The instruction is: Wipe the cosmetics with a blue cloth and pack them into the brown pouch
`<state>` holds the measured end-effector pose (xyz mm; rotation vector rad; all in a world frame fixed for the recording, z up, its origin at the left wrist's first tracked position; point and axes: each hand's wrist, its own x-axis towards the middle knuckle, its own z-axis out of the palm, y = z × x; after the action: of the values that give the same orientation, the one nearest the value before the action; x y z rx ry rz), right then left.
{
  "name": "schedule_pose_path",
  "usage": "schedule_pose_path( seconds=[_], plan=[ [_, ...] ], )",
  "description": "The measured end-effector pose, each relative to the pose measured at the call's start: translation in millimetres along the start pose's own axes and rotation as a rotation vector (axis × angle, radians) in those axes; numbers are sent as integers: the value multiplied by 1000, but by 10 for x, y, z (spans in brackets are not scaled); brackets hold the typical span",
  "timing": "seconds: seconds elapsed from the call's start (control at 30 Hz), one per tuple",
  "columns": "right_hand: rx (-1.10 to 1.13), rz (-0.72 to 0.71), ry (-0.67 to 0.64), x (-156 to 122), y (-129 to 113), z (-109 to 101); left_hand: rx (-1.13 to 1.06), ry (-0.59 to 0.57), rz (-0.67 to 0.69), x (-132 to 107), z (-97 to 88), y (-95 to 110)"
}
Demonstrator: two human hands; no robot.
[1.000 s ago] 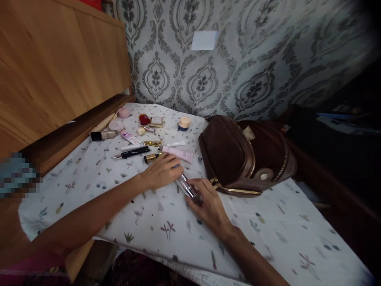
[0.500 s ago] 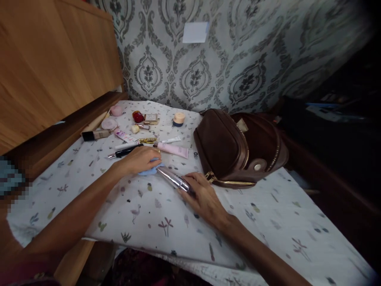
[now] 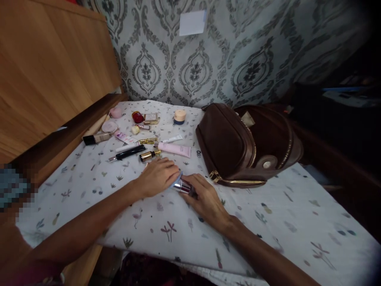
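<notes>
My right hand (image 3: 205, 196) grips one end of a shiny silver cosmetic bottle (image 3: 182, 186) above the patterned cloth. Closed around its other end is my left hand (image 3: 160, 175), with a light blue wiping cloth (image 3: 177, 179) between the fingers and the bottle; most of the cloth and that end are hidden. Just beyond the left hand lie a small gold-capped bottle (image 3: 149, 155), a black pen-like cosmetic tube (image 3: 130, 153) and a pink squeeze tube (image 3: 174, 149).
A brown leather bag (image 3: 226, 143) stands unzipped at the right. Farther back are a cream-lidded jar (image 3: 179, 116), a red item (image 3: 137, 117), a powder compact (image 3: 151, 118) and a foundation bottle (image 3: 97, 138). A wooden cabinet (image 3: 59, 51) borders the left side, and a papered wall the back.
My left hand has slid the blue cloth rightward along the silver bottle, toward my right hand. The gold-capped bottle has come into sight behind it. The view has shifted slightly.
</notes>
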<state>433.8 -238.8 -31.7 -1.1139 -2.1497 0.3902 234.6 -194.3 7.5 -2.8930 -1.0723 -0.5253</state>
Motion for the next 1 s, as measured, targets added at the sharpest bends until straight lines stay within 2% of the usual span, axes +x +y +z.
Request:
schedule_pose_path(
  seconds=[0.2, 0.37, 0.47, 0.57, 0.7, 0.77, 0.87, 1.0],
  plan=[
    [113, 32, 39, -37, 9, -48, 11, -95, -91, -30, -95, -442],
    [298, 121, 59, -47, 15, -69, 41, -116, -186, -68, -98, -546],
    [507, 275, 55, -35, 24, -58, 46, -60, -176, -79, -81, -519],
    [730, 434, 13, -16, 36, -59, 67, 62, -150, -78, -73, -486],
    [820, 508, -3, 5, 68, -75, 153, 212, -87, -70, -85, -451],
    [827, 493, 37, 3, 84, -70, 172, 246, -71, -65, -115, -436],
    [765, 390, 115, -18, 84, -52, 150, 305, -143, -57, -202, -389],
    [477, 153, 170, -51, 33, -58, -6, 385, -207, -44, -298, -221]
  ],
)
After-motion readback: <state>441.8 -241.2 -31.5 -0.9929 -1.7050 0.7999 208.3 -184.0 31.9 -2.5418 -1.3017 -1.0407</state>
